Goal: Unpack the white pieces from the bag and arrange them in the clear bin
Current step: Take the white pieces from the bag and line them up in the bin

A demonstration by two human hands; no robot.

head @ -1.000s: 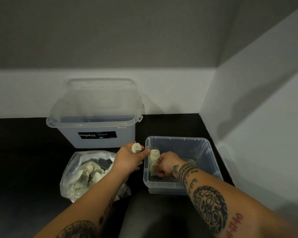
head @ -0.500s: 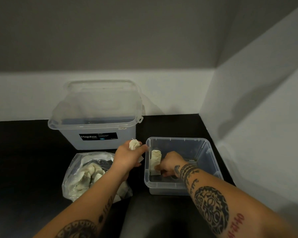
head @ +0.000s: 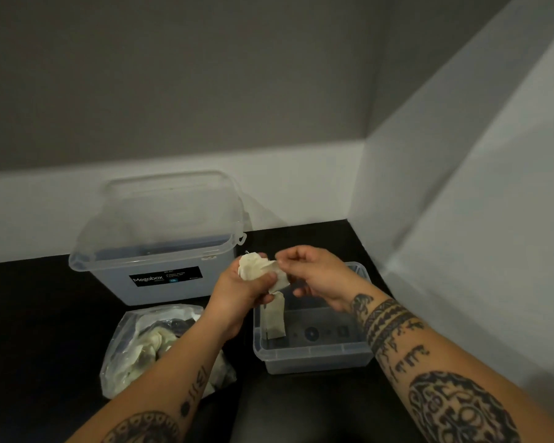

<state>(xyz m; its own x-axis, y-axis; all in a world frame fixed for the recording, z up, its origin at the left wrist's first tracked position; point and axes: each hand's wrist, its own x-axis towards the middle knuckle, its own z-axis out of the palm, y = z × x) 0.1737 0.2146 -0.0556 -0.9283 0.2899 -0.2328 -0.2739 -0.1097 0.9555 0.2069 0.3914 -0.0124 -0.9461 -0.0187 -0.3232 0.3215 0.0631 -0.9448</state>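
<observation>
Head view: both hands, left [head: 237, 290] and right [head: 317, 276], pinch crumpled cream-white pieces [head: 259, 271] above the clear bin [head: 314, 356], where one flat piece [head: 275, 319] leans upright, bag [head: 154, 346] alongside.

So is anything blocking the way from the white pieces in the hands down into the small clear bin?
Nothing visible. The white pieces are held by the left hand and right hand just above the open clear bin. Only one placed piece stands at the bin's left wall; the rest of the floor is bare.
</observation>
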